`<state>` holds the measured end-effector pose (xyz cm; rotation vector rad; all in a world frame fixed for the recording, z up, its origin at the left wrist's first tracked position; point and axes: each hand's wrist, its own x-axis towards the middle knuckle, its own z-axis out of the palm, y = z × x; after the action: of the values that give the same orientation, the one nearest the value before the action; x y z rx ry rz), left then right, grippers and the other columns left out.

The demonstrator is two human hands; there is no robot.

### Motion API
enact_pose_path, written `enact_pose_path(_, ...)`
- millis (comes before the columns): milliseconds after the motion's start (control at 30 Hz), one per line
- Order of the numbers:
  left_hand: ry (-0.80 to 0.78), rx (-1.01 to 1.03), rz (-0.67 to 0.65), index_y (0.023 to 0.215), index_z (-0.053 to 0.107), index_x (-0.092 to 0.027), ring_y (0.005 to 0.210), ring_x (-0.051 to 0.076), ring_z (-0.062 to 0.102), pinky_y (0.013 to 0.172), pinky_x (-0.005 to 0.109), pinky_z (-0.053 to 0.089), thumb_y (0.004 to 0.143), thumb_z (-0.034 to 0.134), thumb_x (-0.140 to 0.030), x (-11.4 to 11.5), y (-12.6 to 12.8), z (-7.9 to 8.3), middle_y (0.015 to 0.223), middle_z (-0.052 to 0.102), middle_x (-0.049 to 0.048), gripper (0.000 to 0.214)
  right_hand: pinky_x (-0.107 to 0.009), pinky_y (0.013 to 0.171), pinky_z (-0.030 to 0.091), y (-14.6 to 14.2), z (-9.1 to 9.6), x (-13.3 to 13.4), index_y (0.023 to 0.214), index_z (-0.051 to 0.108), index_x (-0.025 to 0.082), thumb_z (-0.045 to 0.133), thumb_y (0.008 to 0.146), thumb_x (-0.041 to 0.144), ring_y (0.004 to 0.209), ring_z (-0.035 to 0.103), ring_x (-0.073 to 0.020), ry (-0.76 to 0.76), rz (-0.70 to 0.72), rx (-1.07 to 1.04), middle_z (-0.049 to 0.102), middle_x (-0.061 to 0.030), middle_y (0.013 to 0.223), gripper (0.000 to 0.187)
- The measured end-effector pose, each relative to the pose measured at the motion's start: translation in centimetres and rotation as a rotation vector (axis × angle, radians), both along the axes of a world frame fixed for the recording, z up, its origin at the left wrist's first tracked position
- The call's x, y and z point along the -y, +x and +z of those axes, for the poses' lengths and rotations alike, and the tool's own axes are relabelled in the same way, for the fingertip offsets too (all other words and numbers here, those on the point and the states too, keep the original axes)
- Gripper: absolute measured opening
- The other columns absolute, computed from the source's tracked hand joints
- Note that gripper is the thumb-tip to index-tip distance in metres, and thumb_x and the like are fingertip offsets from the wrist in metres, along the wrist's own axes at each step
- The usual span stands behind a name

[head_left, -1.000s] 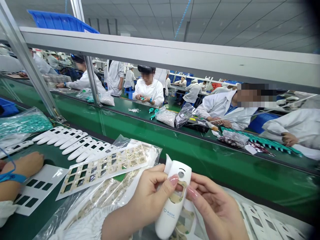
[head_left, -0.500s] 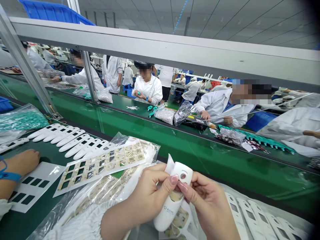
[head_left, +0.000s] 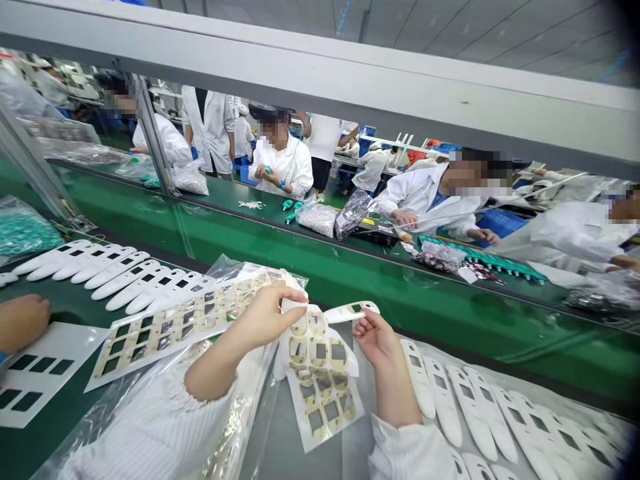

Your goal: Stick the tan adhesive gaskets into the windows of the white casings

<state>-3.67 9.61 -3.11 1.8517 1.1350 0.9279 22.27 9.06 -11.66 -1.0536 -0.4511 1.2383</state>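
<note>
In the head view, my left hand (head_left: 265, 317) pinches the top corner of a white backing sheet (head_left: 324, 387) that carries rows of beige, square-framed stickers. The sheet's upper part is lifted and bent. My right hand (head_left: 379, 340) grips a white plastic thermometer housing (head_left: 341, 313) by its end with the round hole. The housing lies nearly level, its rounded tip pointing left toward the sheet. Under my left forearm is a larger sticker sheet (head_left: 173, 327), resting on clear plastic bags.
White housings stand in a row (head_left: 123, 267) at the left and more lie on plastic (head_left: 470, 407) at the right. A co-worker's hand (head_left: 23, 323) is beside a white sheet with dark windows (head_left: 75, 340). A green barrier (head_left: 240, 233) and metal beam (head_left: 320, 73) run across; co-workers sit beyond.
My hands have moved apart. The housing, previously upright between both hands, is now sideways in my right hand alone. My left hand has gone to the sticker sheet. The view has shifted slightly.
</note>
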Motion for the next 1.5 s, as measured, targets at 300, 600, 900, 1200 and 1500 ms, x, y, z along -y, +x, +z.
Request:
enact_pose_path(300,0.017,-0.034,-0.09,0.108,0.07,-0.018,0.093,0.024,0.064,0.071,0.031,0.047,0.075,0.064,-0.022,0.3,-0.3,0.3,0.111,0.067,0.0099,0.034,-0.039,0.08,0.056,-1.2,-0.5,-0.1,0.12,0.057,0.016,0.058,0.093,0.034,0.096,0.064,-0.019,-0.116,-0.034,0.211,0.062,-0.008,0.117,0.032)
enact_pose_path(600,0.062,0.054,-0.111,0.111,0.065,-0.023,0.115,0.025,0.057,0.094,0.038,0.048,0.085,0.059,-0.023,0.6,0.0,0.0,0.122,0.062,0.0089,0.027,-0.047,0.093,0.05,5.7,2.3,3.7,0.126,0.055,0.018,0.06,0.091,0.032,0.113,0.057,-0.0248,-0.604,-0.215,0.914,0.054,-0.0104,0.132,0.037)
enact_pose_path(900,0.026,0.138,-0.223,0.132,0.05,-0.027,0.118,0.023,0.056,0.089,0.031,0.053,0.088,0.048,-0.013,1.8,0.6,0.8,0.132,0.055,0.0069,0.046,-0.038,0.083,0.054,7.5,4.0,5.0,0.11,0.062,0.017,0.06,0.092,0.033,0.096,0.063,-0.0182,-0.725,-0.116,1.144,0.063,-0.0067,0.112,0.024)
enact_pose_path(1200,0.018,0.305,-0.37,0.118,0.067,-0.02,0.109,0.024,0.062,0.091,0.032,0.051,0.093,0.054,-0.035,4.2,1.2,2.0,0.12,0.064,0.0104,0.031,-0.033,0.07,0.053,-4.5,11.8,10.2,0.094,0.069,0.02,0.061,0.077,0.063,0.079,0.065,-0.0216,0.147,0.058,1.01,0.071,-0.0063,0.089,0.046)
enact_pose_path(1500,-0.263,0.676,-0.193,0.086,0.076,-0.014,0.073,0.015,0.063,0.066,0.021,0.049,0.08,0.074,-0.037,4.6,2.1,1.8,0.079,0.072,0.0051,0.024,-0.034,0.093,0.049,-7.6,11.8,10.3,0.122,0.057,0.025,0.061,0.088,0.025,0.111,0.059,-0.0198,0.553,-0.211,1.382,0.065,-0.0071,0.117,0.034)
